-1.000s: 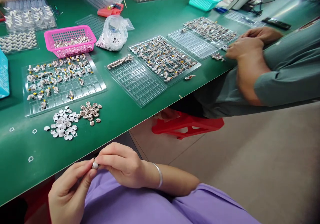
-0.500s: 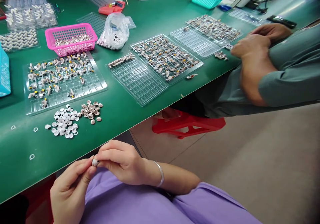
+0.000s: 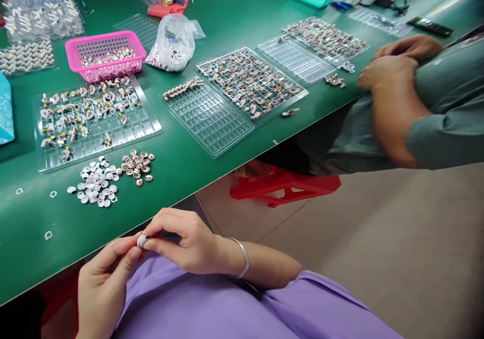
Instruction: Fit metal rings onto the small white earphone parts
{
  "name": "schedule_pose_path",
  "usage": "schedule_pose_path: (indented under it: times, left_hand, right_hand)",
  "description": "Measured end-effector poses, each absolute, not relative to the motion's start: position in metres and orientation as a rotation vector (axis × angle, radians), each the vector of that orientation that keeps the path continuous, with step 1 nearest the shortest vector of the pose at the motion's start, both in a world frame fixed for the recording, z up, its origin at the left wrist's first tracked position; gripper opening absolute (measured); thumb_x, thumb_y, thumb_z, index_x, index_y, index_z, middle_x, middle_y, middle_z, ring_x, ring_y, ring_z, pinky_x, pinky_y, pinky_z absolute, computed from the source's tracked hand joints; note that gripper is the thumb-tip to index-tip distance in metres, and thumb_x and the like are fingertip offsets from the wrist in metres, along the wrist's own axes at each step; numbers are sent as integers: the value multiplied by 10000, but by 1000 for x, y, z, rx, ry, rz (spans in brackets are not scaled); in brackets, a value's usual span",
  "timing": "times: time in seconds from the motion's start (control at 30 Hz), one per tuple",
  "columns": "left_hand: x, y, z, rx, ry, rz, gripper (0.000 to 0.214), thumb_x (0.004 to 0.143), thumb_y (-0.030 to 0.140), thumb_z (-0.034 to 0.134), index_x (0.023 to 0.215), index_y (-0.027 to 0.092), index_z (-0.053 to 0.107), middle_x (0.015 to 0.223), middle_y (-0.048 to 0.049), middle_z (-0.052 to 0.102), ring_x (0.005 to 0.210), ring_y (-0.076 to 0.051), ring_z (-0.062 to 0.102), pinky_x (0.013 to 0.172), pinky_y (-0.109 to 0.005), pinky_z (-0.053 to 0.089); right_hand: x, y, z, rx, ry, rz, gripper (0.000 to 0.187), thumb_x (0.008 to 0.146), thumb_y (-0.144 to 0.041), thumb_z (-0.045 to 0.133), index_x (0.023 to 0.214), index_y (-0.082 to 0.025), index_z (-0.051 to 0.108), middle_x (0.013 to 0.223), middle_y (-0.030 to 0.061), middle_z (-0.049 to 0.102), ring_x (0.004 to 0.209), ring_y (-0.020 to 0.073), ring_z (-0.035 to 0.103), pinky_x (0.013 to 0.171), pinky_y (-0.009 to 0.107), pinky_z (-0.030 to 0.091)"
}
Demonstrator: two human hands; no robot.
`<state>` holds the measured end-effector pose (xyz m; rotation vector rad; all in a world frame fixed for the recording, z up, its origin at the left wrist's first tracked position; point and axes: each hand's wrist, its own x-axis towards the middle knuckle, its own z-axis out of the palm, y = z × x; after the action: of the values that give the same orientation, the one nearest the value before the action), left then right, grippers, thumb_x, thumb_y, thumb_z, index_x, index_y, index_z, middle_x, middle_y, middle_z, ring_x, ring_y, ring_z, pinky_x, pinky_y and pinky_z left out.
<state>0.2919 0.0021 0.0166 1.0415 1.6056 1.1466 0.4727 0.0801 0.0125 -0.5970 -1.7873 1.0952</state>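
Note:
Just off the table's front edge, a small rounded white piece with a dark spot is pinched between both hands. My left hand closes on it from the left with thumb and fingertips. From the right, my right hand grips the same piece, a silver bangle on its wrist. Beyond my hands lie a pile of small white round caps and a smaller pile of beige round shells. A clear tray behind them carries several curved beige pieces with yellow bits.
A pink basket of small parts and a plastic bag stand farther back. More clear trays lie along the green table. A co-worker's hands are at the right. A red stool stands below the table edge.
The right thumb and fingers have shifted slightly on the white piece, showing more of it. The co-worker's forearm has moved a little to the right.

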Motion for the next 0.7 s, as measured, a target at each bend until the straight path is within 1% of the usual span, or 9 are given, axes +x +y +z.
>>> schedule_pose_path:
  times: [0.07,0.2,0.37,0.53,0.6,0.7]
  left_hand:
    - [290,2,13,934,1571,1134,284,730,417,840,924,210,824,909,-81,810,758,-233,758,690,-309,653]
    - [292,3,12,824,1556,1150,316,686,431,868,896,198,827,896,-88,811,764,-239,758,693,-315,655]
    - [297,7,17,697,1493,1184,287,637,392,908,846,211,832,833,-79,811,716,-207,759,674,-259,646]
    - [306,16,26,553,1422,1231,309,548,397,951,763,211,831,730,-83,797,596,-183,736,621,-256,646]
    - [310,18,30,519,1393,1236,308,535,392,958,752,215,831,705,-79,792,564,-164,724,613,-234,638]
    - [311,20,32,487,1370,1221,313,535,385,960,764,214,833,711,-81,794,579,-158,730,624,-210,630]
  right_hand:
    - [472,80,13,-612,-1795,1097,71,926,-184,666,912,-120,695,820,75,748,753,135,681,724,233,583]
    - [472,79,15,-619,-1809,1047,68,936,-172,646,921,-120,687,822,73,740,758,134,673,721,227,578]
    - [473,81,13,-627,-1814,1053,89,943,-205,642,910,-131,680,813,70,739,747,135,672,706,233,579]
    - [473,82,13,-668,-1765,1165,95,926,-222,668,904,-132,687,809,58,741,713,123,675,698,231,573]
    - [473,81,13,-683,-1746,1188,102,928,-230,665,905,-132,686,821,58,742,716,121,679,702,230,574]
    - [473,80,13,-682,-1730,1177,99,928,-228,664,902,-135,686,825,56,742,722,121,680,700,225,571]
